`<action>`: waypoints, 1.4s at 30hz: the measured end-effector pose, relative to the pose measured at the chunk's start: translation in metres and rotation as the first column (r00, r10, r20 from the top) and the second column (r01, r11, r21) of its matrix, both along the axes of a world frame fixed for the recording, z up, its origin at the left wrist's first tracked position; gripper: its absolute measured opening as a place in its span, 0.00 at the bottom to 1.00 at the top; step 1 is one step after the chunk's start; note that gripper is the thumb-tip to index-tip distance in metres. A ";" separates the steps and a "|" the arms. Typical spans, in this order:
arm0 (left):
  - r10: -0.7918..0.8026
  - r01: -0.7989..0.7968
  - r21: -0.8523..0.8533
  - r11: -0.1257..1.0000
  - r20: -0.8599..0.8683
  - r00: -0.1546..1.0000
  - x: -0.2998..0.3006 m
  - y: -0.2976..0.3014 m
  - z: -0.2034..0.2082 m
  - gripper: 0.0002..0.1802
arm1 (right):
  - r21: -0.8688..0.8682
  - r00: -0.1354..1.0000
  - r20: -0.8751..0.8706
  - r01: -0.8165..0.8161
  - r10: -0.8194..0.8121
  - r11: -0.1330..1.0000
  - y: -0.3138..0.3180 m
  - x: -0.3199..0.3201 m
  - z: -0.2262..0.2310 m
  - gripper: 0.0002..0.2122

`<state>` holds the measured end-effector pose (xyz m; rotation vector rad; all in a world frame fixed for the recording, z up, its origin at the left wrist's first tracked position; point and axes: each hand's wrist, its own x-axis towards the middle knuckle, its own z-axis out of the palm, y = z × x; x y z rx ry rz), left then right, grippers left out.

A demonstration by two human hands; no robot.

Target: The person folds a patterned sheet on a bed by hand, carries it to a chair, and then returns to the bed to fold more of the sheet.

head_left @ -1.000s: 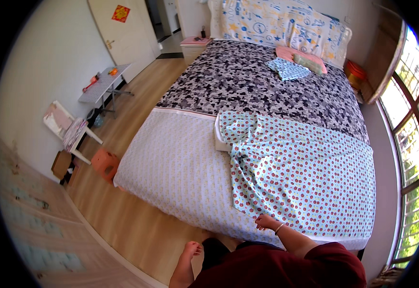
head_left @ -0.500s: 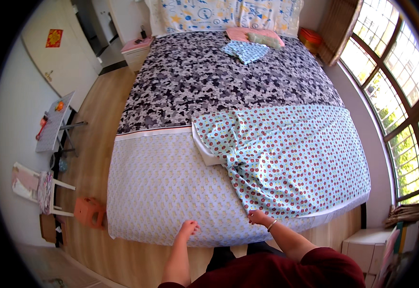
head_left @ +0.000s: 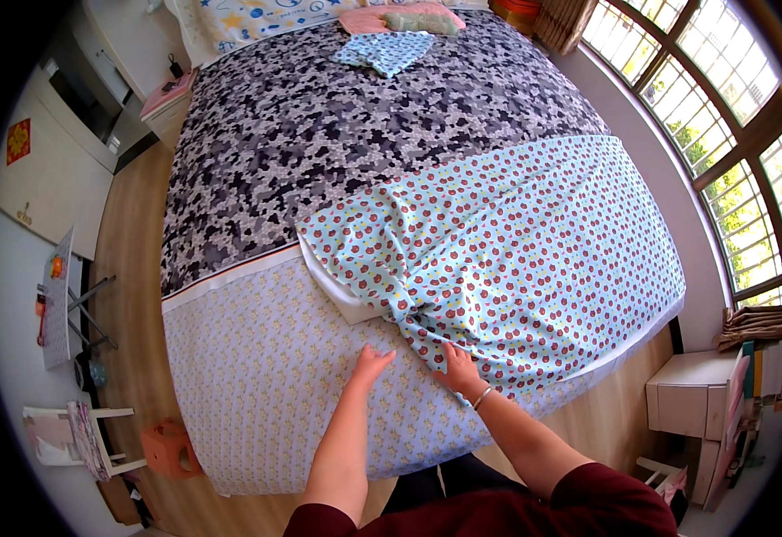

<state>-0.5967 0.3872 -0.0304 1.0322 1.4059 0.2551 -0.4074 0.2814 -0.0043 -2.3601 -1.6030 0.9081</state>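
Observation:
A light blue sheet with red printed figures [head_left: 516, 268] lies over the right part of the bed's foot, bunched into folds near its left edge. My right hand [head_left: 459, 369], a bangle on its wrist, is at this sheet's lower left edge with its fingers apart. To its left, my left hand [head_left: 373, 365] is over the pale patterned sheet [head_left: 256, 358], fingers apart and nothing in them. A white underside [head_left: 341, 295] shows where the blue sheet's left edge is turned. Beyond lies a black and grey patterned cover [head_left: 319, 125].
At the head end are a pink pillow [head_left: 364, 18] and a folded blue cloth [head_left: 386, 52]. On the left stand an orange stool [head_left: 171, 450], a white chair [head_left: 55, 437] and a folding table [head_left: 58, 300]. A white cabinet [head_left: 682, 394] stands at the right, below the windows.
Both hands have moved forward over the bed, and the view has shifted closer and turned. My right hand has gone farther along the blue sheet's left edge toward the bunched folds.

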 end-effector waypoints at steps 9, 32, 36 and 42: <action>0.362 -0.351 -0.090 0.932 0.235 0.902 0.068 0.087 -0.006 0.26 | 0.017 0.923 0.383 -0.037 0.028 0.999 0.025 0.000 -0.041 0.27; 0.563 -0.525 -0.215 0.824 0.429 0.707 -0.029 0.011 -0.055 0.19 | -0.512 0.462 -0.684 0.248 -0.565 0.823 -0.039 0.089 -0.030 0.17; 0.420 -0.383 -0.172 0.907 0.321 0.849 -0.022 -0.028 -0.050 0.19 | -0.284 0.787 -0.446 0.327 -0.426 0.901 -0.041 0.090 -0.028 0.12; 0.084 -0.090 0.021 0.996 0.200 0.976 -0.005 -0.060 -0.033 0.20 | 0.353 0.975 0.212 -0.132 0.058 0.926 -0.029 0.033 0.020 0.08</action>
